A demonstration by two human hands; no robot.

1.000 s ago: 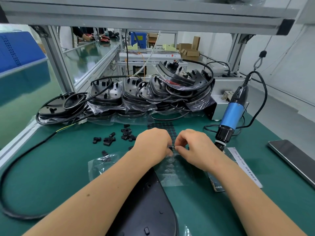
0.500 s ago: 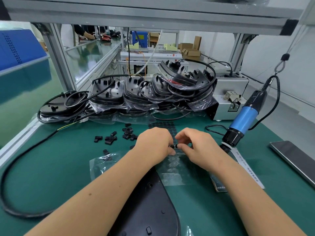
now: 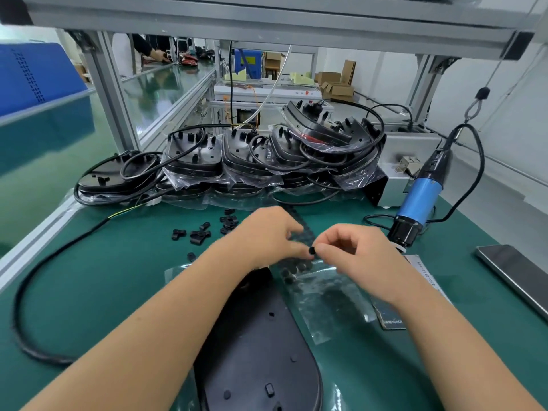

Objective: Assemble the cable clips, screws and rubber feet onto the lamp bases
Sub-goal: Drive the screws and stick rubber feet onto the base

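A black lamp base [image 3: 261, 348] lies upside down on the green mat, right in front of me. Beyond it a clear sheet of black rubber feet [image 3: 323, 289] stretches away from me. My left hand [image 3: 267, 235] rests on the far part of this sheet with fingers curled against it. My right hand [image 3: 355, 256] pinches a small black rubber foot [image 3: 311, 250] between thumb and forefinger, just above the sheet. Loose black cable clips [image 3: 201, 232] lie to the left of my hands.
Bagged lamp bases with cables [image 3: 267, 155] are stacked along the back. A blue electric screwdriver [image 3: 418, 203] hangs at the right, near a grey screw feeder [image 3: 406, 161]. A phone [image 3: 519, 277] lies at far right. A thick black cable [image 3: 26, 321] loops at the left.
My right hand has drawn slightly right with a rubber foot between its fingertips. The hanging screwdriver has swung right and further back.
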